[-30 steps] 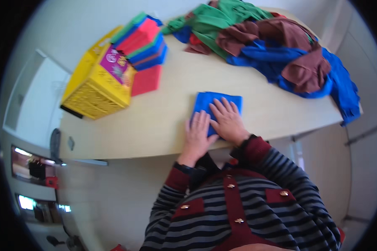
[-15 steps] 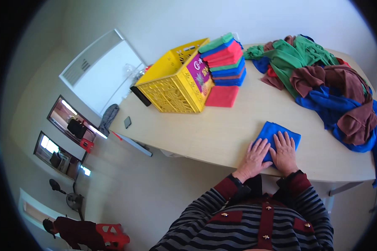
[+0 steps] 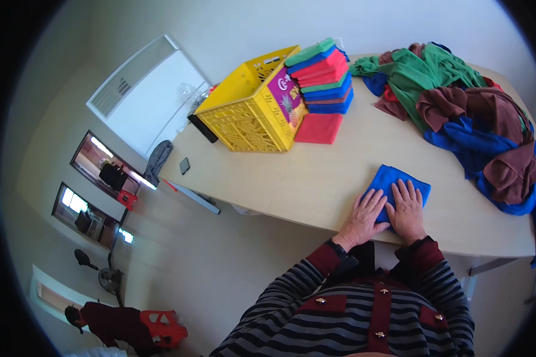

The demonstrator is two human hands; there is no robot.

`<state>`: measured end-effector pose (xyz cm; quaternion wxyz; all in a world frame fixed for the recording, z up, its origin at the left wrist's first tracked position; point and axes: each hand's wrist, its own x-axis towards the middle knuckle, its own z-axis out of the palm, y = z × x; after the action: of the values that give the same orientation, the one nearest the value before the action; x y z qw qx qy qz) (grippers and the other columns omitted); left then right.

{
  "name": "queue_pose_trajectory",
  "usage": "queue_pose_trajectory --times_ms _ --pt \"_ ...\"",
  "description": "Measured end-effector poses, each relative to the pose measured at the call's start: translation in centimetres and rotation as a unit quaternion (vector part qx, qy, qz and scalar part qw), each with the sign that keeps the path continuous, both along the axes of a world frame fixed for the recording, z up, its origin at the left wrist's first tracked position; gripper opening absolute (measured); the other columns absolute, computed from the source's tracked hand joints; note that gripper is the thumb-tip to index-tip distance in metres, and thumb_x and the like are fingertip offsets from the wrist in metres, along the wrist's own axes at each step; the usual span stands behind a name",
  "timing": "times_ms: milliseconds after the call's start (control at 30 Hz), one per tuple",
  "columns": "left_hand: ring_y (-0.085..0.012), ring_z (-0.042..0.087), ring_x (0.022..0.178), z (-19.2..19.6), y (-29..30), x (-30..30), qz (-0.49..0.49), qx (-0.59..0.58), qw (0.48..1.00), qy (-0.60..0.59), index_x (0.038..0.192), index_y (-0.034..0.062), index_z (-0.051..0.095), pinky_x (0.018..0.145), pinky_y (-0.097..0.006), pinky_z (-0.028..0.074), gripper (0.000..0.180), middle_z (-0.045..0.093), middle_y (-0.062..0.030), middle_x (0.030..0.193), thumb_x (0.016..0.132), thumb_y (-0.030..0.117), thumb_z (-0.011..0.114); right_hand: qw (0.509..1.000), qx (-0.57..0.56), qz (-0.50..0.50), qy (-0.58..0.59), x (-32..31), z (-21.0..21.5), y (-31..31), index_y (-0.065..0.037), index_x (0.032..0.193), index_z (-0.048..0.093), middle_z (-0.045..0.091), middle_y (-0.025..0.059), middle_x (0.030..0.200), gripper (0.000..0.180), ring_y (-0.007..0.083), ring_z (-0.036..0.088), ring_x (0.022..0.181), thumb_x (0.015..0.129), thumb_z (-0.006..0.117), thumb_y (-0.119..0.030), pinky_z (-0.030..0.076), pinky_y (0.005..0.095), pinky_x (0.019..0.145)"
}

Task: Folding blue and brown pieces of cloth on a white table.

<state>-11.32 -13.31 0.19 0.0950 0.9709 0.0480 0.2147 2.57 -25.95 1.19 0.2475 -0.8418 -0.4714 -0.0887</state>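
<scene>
A folded blue cloth (image 3: 388, 176) lies near the table's front edge. My left hand (image 3: 363, 219) rests flat on its left part, fingers stretched out. Beside it my right hand (image 3: 407, 211) lies on the cloth too, fingers spread and pointing away from me. The two thumbs come close together over the near part of the cloth, which the hands partly cover. Farther off, a single folded red cloth (image 3: 318, 128) sits beside a stack of folded cloths (image 3: 321, 77) in green, blue and red.
A yellow plastic crate (image 3: 244, 122) stands left of the stack. Loose green, brown and blue cloths form a heap (image 3: 464, 113) at the right, hanging over the table's (image 3: 268, 184) edge. A phone (image 3: 184, 166) lies at the left end. A person (image 3: 116, 324) sits at lower left.
Both hands stay flat on the blue cloth, with hardly any movement. The whole view has shifted slightly.
</scene>
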Motion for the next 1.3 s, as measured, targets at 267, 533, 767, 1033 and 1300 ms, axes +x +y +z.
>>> queue_pose_trajectory --times_ms 267,533,767,1033,1300 --pt "-0.0369 0.035 0.146 0.0 0.0 0.1 -0.009 0.002 1.000 -0.008 0.147 0.0008 0.045 0.120 -0.052 0.026 0.074 0.039 -0.0181 0.157 0.090 0.043 0.068 1.000 0.012 0.003 -0.002 -0.3 -0.3 -0.2 -0.004 0.143 0.054 0.047 0.0172 0.152 0.058 0.0383 0.035 0.146 0.095 0.059 -0.037 0.022 0.0535 0.121" --pt "-0.0380 0.036 0.145 -0.1 0.1 0.7 -0.016 0.004 1.000 -0.002 0.148 0.0012 0.045 0.119 -0.053 0.026 0.074 0.040 -0.0188 0.157 0.092 0.044 0.066 1.000 0.010 0.000 -0.015 0.2 -0.5 -0.2 -0.005 0.143 0.054 0.047 0.0164 0.153 0.059 0.0377 0.035 0.147 0.097 0.057 -0.041 0.022 0.0541 0.121" --pt "-0.0383 0.036 0.145 -0.1 0.2 0.6 -0.015 0.018 1.000 0.000 0.148 0.0022 0.045 0.119 -0.055 0.025 0.074 0.040 -0.0191 0.157 0.091 0.044 0.067 1.000 0.012 0.001 -0.008 0.2 -0.7 0.1 -0.007 0.145 0.053 0.045 0.0158 0.155 0.059 0.0370 0.034 0.148 0.098 0.052 -0.043 0.021 0.0523 0.122" --pt "-0.0356 0.042 0.141 0.0 -0.6 -0.5 -0.048 0.039 0.996 -0.065 0.133 0.0064 0.056 0.120 -0.062 0.022 0.057 0.051 -0.0152 0.145 0.083 0.025 0.077 1.000 -0.003 0.002 -0.008 0.3 -1.0 -0.2 -0.007 0.147 0.051 0.043 0.0155 0.156 0.061 0.0376 0.033 0.148 0.099 0.052 -0.044 0.020 0.0531 0.122" --pt "-0.0325 0.046 0.138 -0.2 -0.4 -0.4 -0.048 0.078 0.994 -0.068 0.117 0.0078 0.062 0.119 -0.064 0.022 0.038 0.058 -0.0094 0.130 0.081 0.012 0.076 1.000 -0.012 -0.016 -0.015 0.2 -1.6 -0.4 -0.006 0.147 0.051 0.043 0.0181 0.155 0.062 0.0391 0.033 0.148 0.100 0.052 -0.047 0.021 0.0534 0.122"
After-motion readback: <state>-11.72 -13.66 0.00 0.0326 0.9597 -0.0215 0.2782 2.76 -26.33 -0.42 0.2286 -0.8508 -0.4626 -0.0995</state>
